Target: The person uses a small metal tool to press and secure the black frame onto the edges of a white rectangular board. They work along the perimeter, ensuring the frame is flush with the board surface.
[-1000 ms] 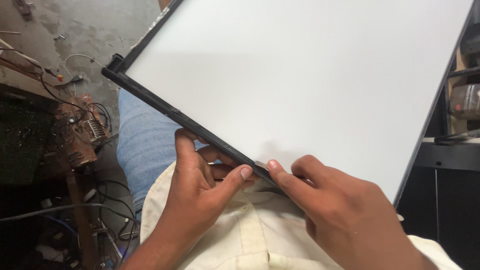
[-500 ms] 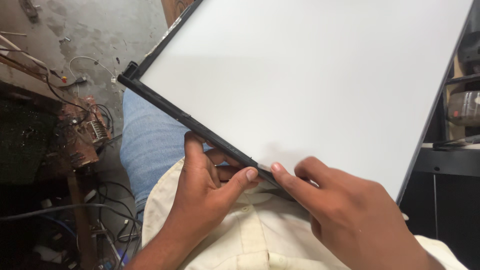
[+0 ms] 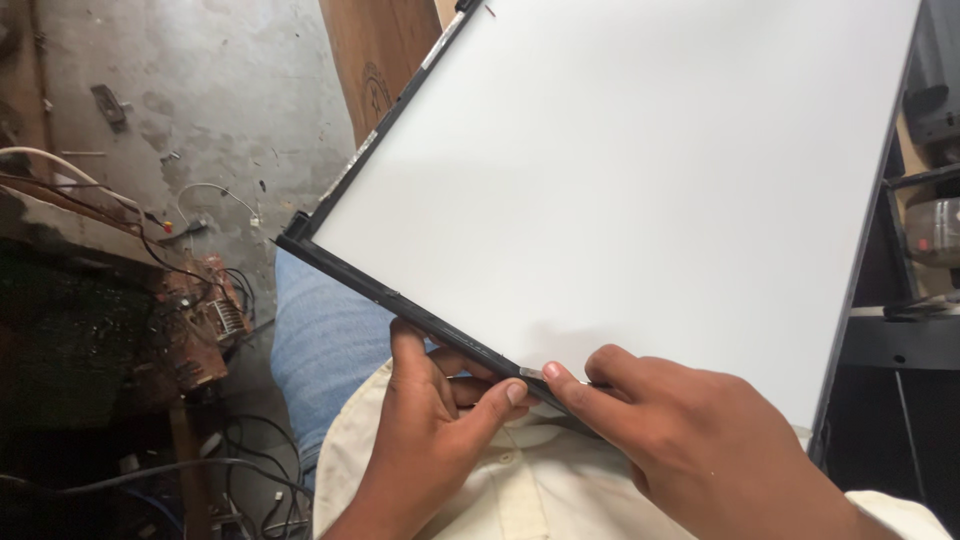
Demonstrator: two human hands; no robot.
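Note:
A large flat panel [image 3: 620, 190] with a white face and a thin black frame rests tilted on my lap, filling most of the head view. My left hand [image 3: 430, 440] grips the panel's near black edge from below, thumb pressed on the frame. My right hand [image 3: 690, 440] lies on the near edge beside it, fingertips pinching the frame right next to my left thumb. A small pale strip shows on the frame between the two hands. I wear blue jeans [image 3: 325, 340] and a cream shirt [image 3: 520, 490].
A brown circuit board [image 3: 205, 325] with wires sits on a dark bench at the left. Cables [image 3: 200, 480] trail on the stained concrete floor. A wooden board [image 3: 375, 60] lies behind the panel. Dark equipment on a shelf [image 3: 930, 230] stands at the right.
The panel has shifted right and up in view, its left corner moving away from the bench. Both hands stayed on the near edge and moved right with it.

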